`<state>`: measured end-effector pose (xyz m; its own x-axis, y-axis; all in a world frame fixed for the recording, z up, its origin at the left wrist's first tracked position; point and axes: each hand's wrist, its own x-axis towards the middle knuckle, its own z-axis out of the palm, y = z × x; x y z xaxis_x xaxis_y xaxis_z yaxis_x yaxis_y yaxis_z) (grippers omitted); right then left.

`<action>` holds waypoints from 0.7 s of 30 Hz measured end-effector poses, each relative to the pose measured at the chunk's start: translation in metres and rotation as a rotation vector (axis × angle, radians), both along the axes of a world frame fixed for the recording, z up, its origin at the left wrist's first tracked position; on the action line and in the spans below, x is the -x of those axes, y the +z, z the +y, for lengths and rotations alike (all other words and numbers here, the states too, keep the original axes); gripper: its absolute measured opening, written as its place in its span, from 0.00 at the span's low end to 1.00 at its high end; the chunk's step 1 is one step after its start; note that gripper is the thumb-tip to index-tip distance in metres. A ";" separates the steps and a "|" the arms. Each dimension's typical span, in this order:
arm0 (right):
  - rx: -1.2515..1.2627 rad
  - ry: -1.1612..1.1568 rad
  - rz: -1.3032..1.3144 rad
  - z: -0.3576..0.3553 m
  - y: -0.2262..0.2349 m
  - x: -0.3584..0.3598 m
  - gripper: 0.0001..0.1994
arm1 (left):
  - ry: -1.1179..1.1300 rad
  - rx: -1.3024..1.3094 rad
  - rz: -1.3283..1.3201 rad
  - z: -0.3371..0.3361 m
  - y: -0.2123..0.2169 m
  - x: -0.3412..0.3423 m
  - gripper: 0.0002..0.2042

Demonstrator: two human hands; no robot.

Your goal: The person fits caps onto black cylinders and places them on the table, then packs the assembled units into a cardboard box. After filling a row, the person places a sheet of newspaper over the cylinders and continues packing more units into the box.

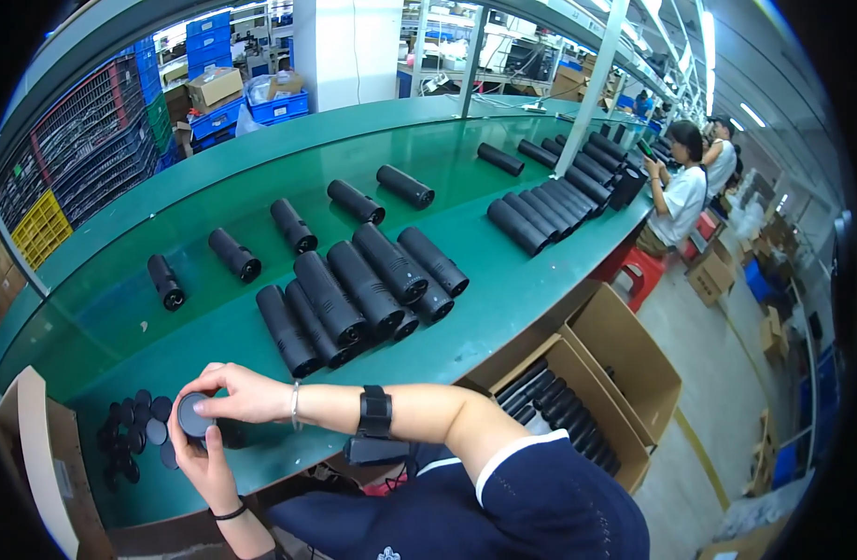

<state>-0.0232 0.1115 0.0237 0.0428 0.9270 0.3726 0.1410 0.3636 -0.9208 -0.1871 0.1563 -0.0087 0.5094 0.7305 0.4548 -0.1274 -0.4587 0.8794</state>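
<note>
Both hands meet at the near left edge of the long green surface (503, 308). Left hand (203, 464) comes up from below, palm cupped under a round black disc-shaped cap (193, 414); the grip is closed on it, fingers curled round the rim. Right hand (246, 394) reaches across from the right, thumb and fingertips pinched on the cap's top edge, so both grips close on the same piece. A dark cylinder may sit under the cap, but the hands hide it; cannot tell.

Just left of the hands lies a loose heap of matching small black round caps (134, 431), touching one another on the surface. Beyond the hands, a cluster of matte black ribbed cylindrical tubes (358, 289) lies side by side, open ends toward the person. Single tubes are spaced along the far strip.

To do this well, in my judgement: keep the cap square to whatever it seats on, support from beneath with the left palm, and turn or press evenly with the right fingertips. A tilted cap would likely bind. An open brown cardboard box (625, 359) at right holds more tubes.
</note>
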 end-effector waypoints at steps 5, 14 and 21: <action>0.064 0.032 0.395 -0.009 -0.008 0.011 0.10 | 0.013 0.161 -0.198 -0.022 -0.002 -0.004 0.28; -0.004 0.031 0.304 -0.003 -0.003 0.021 0.07 | 0.134 0.069 -0.143 -0.014 -0.001 0.005 0.32; 0.297 0.063 0.449 -0.037 0.004 -0.006 0.14 | 0.054 -0.128 -0.084 -0.025 0.004 -0.006 0.33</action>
<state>-0.0173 0.0742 0.0280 0.0783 0.9956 0.0521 -0.3041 0.0736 -0.9498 -0.1808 0.1316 -0.0046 0.4271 0.6892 0.5853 -0.1696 -0.5747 0.8006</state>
